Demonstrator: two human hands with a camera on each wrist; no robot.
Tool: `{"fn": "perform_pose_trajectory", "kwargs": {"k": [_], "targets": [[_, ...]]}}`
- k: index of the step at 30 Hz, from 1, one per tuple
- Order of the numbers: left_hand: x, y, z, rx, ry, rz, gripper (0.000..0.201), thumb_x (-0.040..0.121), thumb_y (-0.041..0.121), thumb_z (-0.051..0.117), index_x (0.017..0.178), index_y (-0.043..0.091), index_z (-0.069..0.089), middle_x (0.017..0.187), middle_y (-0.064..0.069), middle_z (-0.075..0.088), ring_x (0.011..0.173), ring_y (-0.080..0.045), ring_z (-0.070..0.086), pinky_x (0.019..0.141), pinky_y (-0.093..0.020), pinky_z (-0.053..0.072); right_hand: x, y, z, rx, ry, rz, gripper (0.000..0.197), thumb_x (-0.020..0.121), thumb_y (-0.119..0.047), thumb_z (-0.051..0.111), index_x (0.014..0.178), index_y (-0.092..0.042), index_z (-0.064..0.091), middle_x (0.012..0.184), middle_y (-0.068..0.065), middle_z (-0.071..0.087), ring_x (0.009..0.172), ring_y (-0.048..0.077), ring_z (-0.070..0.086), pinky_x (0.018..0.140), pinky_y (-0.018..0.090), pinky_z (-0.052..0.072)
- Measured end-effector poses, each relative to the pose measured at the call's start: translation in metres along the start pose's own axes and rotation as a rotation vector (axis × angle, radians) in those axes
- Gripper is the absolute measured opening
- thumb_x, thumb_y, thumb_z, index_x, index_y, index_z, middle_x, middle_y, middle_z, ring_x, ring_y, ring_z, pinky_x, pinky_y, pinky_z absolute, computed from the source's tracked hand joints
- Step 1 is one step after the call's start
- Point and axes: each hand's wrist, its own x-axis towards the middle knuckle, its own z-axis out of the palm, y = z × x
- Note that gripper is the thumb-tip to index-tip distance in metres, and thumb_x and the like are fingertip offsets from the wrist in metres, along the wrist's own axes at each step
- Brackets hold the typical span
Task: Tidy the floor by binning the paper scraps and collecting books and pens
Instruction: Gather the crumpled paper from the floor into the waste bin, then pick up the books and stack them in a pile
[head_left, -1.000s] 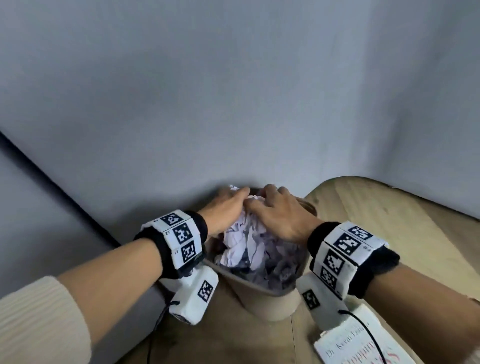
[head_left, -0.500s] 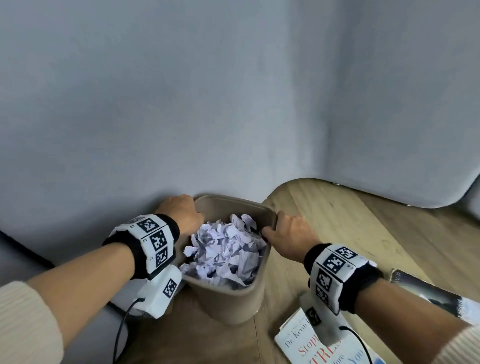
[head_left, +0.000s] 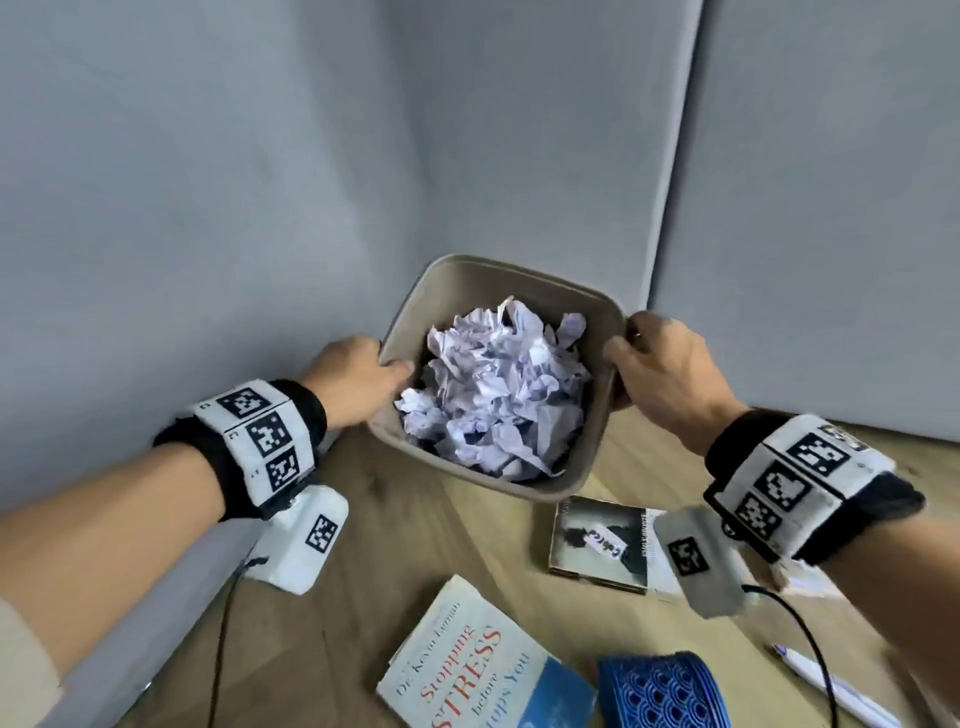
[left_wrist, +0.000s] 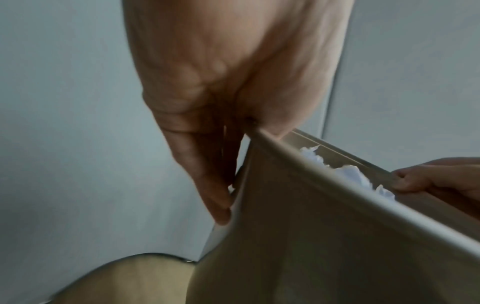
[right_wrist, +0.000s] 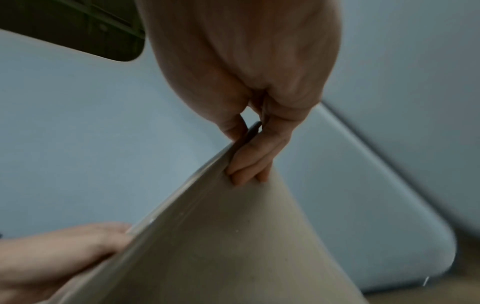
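A beige bin (head_left: 587, 457) full of crumpled white paper scraps (head_left: 498, 395) is held between both hands near the grey wall corner. My left hand (head_left: 358, 382) grips its left rim, thumb inside and fingers (left_wrist: 207, 185) down the outer wall. My right hand (head_left: 660, 374) pinches the right rim, thumb inside, fingers (right_wrist: 249, 164) outside. The bin (left_wrist: 324, 236) looks lifted and tilted. On the wooden floor lie a white and blue book (head_left: 483, 670), a dark-covered book (head_left: 597, 545) and a white pen (head_left: 831, 691).
A blue patterned roll-like object (head_left: 660, 686) lies by the white book. Grey wall panels (head_left: 260, 182) close in behind and to the left. A cable (head_left: 810, 639) runs from the right wrist unit over the floor (head_left: 415, 545).
Both hands left the paper heap and moved outward to grip the bin's rims. The bin has shifted right, away from the wall; more books and a pen have come into view.
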Motion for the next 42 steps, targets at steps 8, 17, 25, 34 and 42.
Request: {"fn": "perform_pose_trajectory", "kwargs": {"k": [8,17,25,34,42], "targets": [[0.010,0.164,0.065,-0.134,0.088,0.249,0.029,0.092,0.024,0.054,0.086,-0.004,0.061,0.084,-0.022,0.065,0.077,-0.036,0.062,0.060,-0.029,0.041,-0.020,0.071,-0.146,0.123,0.285,0.146,0.012,0.090,-0.022,0.060,0.093,-0.012,0.067,0.085,0.010,0.074,0.067,0.019,0.073,0.066,0.034,0.062],[-0.014,0.306,0.154,-0.304,-0.096,0.517,0.025,0.086,0.017,0.051,0.065,0.004,0.046,0.061,-0.012,0.045,0.066,-0.034,0.044,0.058,-0.029,0.031,-0.104,0.141,-0.254,0.085,0.417,0.399,0.018,0.095,-0.016,0.057,0.109,-0.009,0.065,0.089,0.007,0.073,0.068,0.017,0.072,0.063,0.031,0.059],[-0.069,0.415,0.255,-0.433,-0.296,0.632,0.021,0.093,0.017,0.046,0.087,-0.001,0.056,0.104,-0.027,0.064,0.096,-0.043,0.058,0.075,-0.037,0.044,-0.212,0.174,-0.297,-0.083,0.545,0.641,0.047,0.096,-0.033,0.055,0.138,-0.015,0.045,0.110,0.005,0.067,0.093,0.021,0.069,0.078,0.041,0.059],[-0.100,0.475,0.340,-0.532,-0.678,0.477,0.057,0.070,0.028,0.046,0.116,-0.006,0.054,0.113,-0.025,0.065,0.099,-0.037,0.066,0.088,-0.042,0.055,-0.370,0.192,-0.292,-0.609,0.022,1.125,0.072,0.083,-0.068,0.047,0.138,-0.020,0.044,0.130,0.002,0.055,0.114,0.016,0.057,0.096,0.028,0.041],[-0.110,0.494,0.358,-0.611,-0.597,0.373,0.064,0.076,0.038,0.041,0.125,-0.003,0.035,0.124,-0.027,0.055,0.106,-0.043,0.061,0.095,-0.045,0.049,-0.427,0.214,-0.324,-0.758,-0.066,1.283,0.050,0.094,-0.051,0.049,0.135,-0.023,0.045,0.126,0.000,0.055,0.107,0.014,0.054,0.094,0.032,0.047]]}}
